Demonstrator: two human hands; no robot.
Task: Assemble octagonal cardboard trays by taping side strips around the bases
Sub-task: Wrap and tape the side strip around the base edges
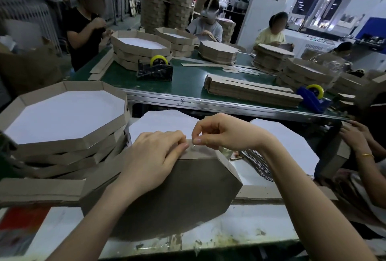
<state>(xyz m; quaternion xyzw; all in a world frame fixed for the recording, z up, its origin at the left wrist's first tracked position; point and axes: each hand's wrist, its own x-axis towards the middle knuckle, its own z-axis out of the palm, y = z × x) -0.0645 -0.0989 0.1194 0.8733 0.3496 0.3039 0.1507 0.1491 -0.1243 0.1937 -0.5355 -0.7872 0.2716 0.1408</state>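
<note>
An octagonal cardboard tray (183, 187) stands tilted on its edge in front of me, brown underside toward me, with its side strip (227, 166) wrapped around the rim. My left hand (154, 156) presses flat on the tray's upper edge, fingers on the strip. At the top corner, my right hand (221, 133) pinches thumb and forefinger on what looks like a small piece of clear tape (193, 145). White octagonal bases (163, 123) lie flat behind the tray.
A stack of finished trays (62, 118) sits at my left. Loose side strips (37, 191) lie along the near table. Across the green table (188, 81) are tape dispensers (155, 68) (313, 95), strip piles (250, 91) and several workers. Another person's hands (355, 137) work at right.
</note>
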